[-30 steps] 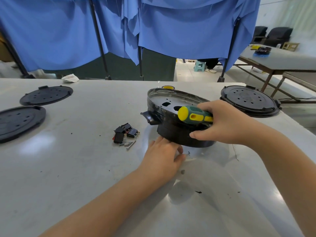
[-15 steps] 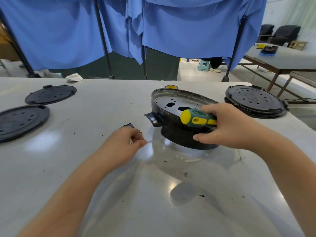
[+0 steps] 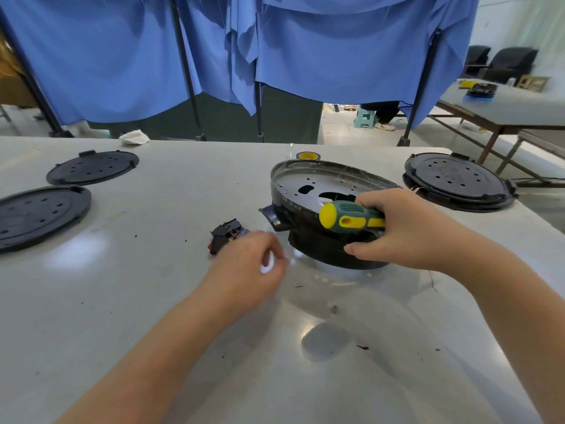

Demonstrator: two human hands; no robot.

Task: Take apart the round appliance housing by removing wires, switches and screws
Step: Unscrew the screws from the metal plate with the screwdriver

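The round black appliance housing point(image 3: 318, 247) stands tilted on the white table point(image 3: 137, 301), its grey metal plate point(image 3: 293, 186) with holes facing up. My right hand point(image 3: 406, 231) rests on the housing's near rim and is closed around a green and yellow screwdriver point(image 3: 345, 220), whose handle points left. My left hand point(image 3: 244, 264) hovers low over the table just left of the housing, fingers curled and blurred. Beside it lies a small pile of removed black switches point(image 3: 226, 235), partly hidden by the hand.
Two black round lids point(image 3: 91, 168) point(image 3: 39, 214) lie at the left, and a stack of lids point(image 3: 458, 180) at the right edge. A yellow tape roll point(image 3: 307, 155) sits behind the housing. A loose screw point(image 3: 334, 308) and crumbs dot the table. Blue curtains hang behind.
My left hand went from the housing's near base leftward to the switch pile, and has since drawn back slightly to the right. My right hand stayed on the housing with the screwdriver.
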